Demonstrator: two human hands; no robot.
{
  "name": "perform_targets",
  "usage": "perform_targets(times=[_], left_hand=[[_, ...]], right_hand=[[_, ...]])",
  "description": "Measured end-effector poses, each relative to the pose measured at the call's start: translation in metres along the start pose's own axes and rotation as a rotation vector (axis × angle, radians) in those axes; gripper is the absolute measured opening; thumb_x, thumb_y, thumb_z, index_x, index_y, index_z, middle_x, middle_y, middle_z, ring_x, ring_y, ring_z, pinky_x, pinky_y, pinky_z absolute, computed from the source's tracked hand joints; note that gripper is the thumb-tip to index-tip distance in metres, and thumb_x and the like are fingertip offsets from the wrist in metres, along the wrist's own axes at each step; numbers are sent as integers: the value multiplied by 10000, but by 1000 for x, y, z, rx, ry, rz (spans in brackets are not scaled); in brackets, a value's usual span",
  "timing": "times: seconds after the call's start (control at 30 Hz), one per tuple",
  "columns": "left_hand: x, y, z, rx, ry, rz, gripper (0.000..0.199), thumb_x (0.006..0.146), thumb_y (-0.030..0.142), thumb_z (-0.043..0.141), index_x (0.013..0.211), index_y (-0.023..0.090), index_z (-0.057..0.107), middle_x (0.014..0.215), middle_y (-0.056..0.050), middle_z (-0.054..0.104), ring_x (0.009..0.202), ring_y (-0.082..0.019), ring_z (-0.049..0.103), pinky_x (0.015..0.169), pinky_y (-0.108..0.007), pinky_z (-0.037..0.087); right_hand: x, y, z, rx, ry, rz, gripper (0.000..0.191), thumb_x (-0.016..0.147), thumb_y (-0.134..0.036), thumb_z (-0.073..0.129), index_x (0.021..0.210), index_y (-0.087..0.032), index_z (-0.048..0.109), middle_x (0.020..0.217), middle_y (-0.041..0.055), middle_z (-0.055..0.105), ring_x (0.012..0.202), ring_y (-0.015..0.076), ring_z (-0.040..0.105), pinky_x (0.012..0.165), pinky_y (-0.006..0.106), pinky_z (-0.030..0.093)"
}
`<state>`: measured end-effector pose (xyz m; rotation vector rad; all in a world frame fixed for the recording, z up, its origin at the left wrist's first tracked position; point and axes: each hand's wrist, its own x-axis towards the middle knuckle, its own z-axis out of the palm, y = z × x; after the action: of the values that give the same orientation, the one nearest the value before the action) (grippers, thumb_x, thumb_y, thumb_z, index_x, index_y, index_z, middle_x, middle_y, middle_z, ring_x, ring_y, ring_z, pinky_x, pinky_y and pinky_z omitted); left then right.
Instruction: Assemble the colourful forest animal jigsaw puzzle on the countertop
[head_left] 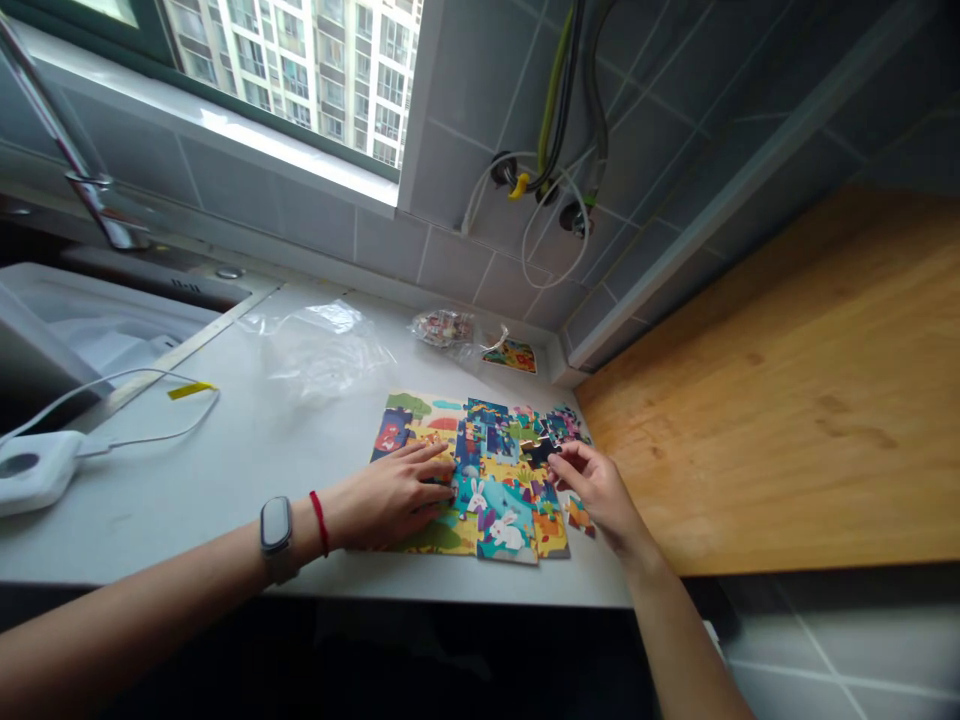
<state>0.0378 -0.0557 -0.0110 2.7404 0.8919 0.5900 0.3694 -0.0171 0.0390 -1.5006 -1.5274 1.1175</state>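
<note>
A colourful jigsaw puzzle [506,505] with white rabbits lies partly assembled on the white counter. My left hand [405,490] rests flat on its left part, fingers stretched out and covering some of the picture. At the puzzle's right side, my right hand [592,485] has thumb and index finger pinched together beside a dark puzzle piece [538,452]; the fingertips appear to hold its edge. Loose pieces [566,424] are clustered at the upper right. Another orange loose piece [578,515] lies just below my right hand.
Behind the puzzle lie a crumpled clear plastic bag [322,350], a small filled packet [442,327] and a small picture card [511,355]. A white charger [37,470] with a cable sits left, near the sink [187,290]. A wooden panel [787,400] borders the counter's right side.
</note>
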Motion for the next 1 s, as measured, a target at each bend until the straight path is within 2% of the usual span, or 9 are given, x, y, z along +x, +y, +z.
perform_targets(times=[0.27, 0.37, 0.43, 0.5, 0.57, 0.7, 0.8, 0.87, 1.0], left_hand=[[11, 32, 21, 112, 17, -72, 414, 970, 459, 697, 1309, 222, 679, 1431, -147, 636, 1377, -395, 557, 1121, -545, 479], [16, 31, 13, 98, 15, -61, 431, 950, 510, 714, 1257, 208, 700, 1375, -154, 670, 1310, -394, 605, 1069, -530, 508], [18, 16, -1, 12, -11, 6, 275, 970, 431, 705, 1153, 227, 728, 1190, -106, 740, 1129, -313, 691, 991, -459, 545], [19, -7, -19, -108, -19, 76, 147, 1025, 317, 627, 1043, 228, 742, 981, -64, 756, 925, -216, 716, 858, -345, 561], [17, -33, -33, -154, 36, 49, 233, 1065, 265, 544, 946, 210, 737, 857, -47, 731, 801, -180, 689, 770, -317, 543], [8, -70, -40, -73, 142, -94, 196, 1065, 293, 565, 1063, 196, 735, 953, -63, 729, 869, -194, 679, 787, -336, 560], [4, -75, -30, -61, 123, -124, 194, 1043, 319, 613, 1166, 204, 708, 1136, -90, 724, 1060, -240, 676, 916, -397, 580], [3, -73, -23, -73, 93, -125, 244, 1024, 351, 649, 1214, 203, 690, 1214, -102, 709, 1125, -261, 660, 975, -438, 574], [3, -67, -15, -76, 51, -104, 260, 1013, 400, 670, 1198, 221, 703, 1250, -99, 703, 1173, -274, 639, 1026, -467, 552]], right_hand=[[40, -18, 85, 186, -183, 7, 441, 735, -583, 848, 804, -195, 651, 697, 20, 705, 635, 166, 660, 593, 265, 527], [56, -11, 109, 196, -202, 10, 428, 689, -535, 871, 842, -200, 654, 681, -4, 686, 572, 151, 624, 503, 249, 478], [62, -4, 119, 203, -215, -7, 426, 684, -494, 877, 919, -200, 677, 707, -10, 694, 595, 155, 642, 509, 251, 491], [63, 1, 123, 178, -253, -35, 400, 719, -465, 860, 971, -192, 711, 731, 1, 715, 624, 161, 664, 566, 270, 534], [62, 4, 125, 129, -291, -57, 348, 790, -453, 818, 998, -183, 751, 796, 37, 762, 670, 175, 695, 640, 303, 573], [55, 0, 124, -6, -258, -166, 287, 932, -421, 717, 1125, -225, 797, 1137, 98, 803, 971, 238, 755, 842, 385, 612], [51, -5, 121, -140, -157, -359, 257, 1001, -360, 640, 1189, -255, 781, 1252, 98, 761, 1131, 247, 714, 893, 393, 603], [49, -7, 117, -205, -143, -449, 224, 1020, -323, 616, 1149, -244, 782, 1157, 93, 768, 1056, 227, 719, 842, 368, 600], [42, -12, 106, -310, -310, -508, 144, 1012, -297, 653, 1043, -224, 774, 971, 55, 750, 851, 182, 698, 783, 336, 580]])
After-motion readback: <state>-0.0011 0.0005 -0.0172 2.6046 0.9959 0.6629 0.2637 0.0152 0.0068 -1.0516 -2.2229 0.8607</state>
